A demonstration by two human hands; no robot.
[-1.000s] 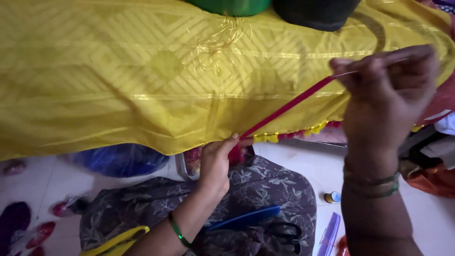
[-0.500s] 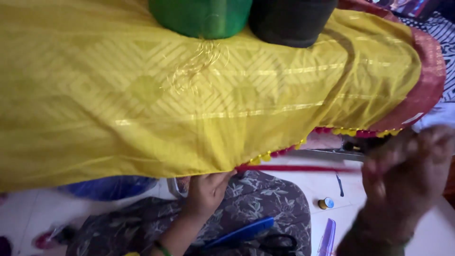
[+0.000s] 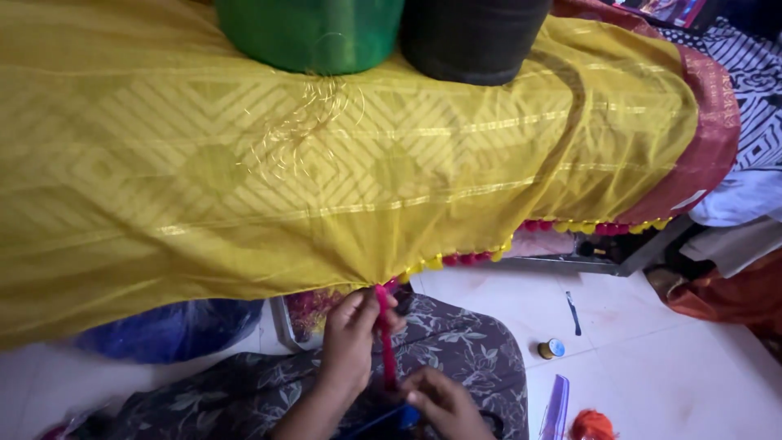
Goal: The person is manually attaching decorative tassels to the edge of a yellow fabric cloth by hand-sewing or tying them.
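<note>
- One left hand (image 3: 349, 342) pinches the top of one red thread bundle (image 3: 384, 338) just below the hem of the yellow fabric (image 3: 326, 179).
- One right hand (image 3: 444, 403), near and lower, pinches the bundle's bottom end.
- Two thread cones stand far on the fabric: one green (image 3: 309, 33), one black (image 3: 472, 37).
- On the white floor (image 3: 652, 350) to the right lie one small spool (image 3: 551, 349) and one purple comb (image 3: 556, 407).

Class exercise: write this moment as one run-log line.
left hand: pinching red thread at yellow fabric edge | right hand: holding thread's lower end | nearby: small spool on floor
</note>
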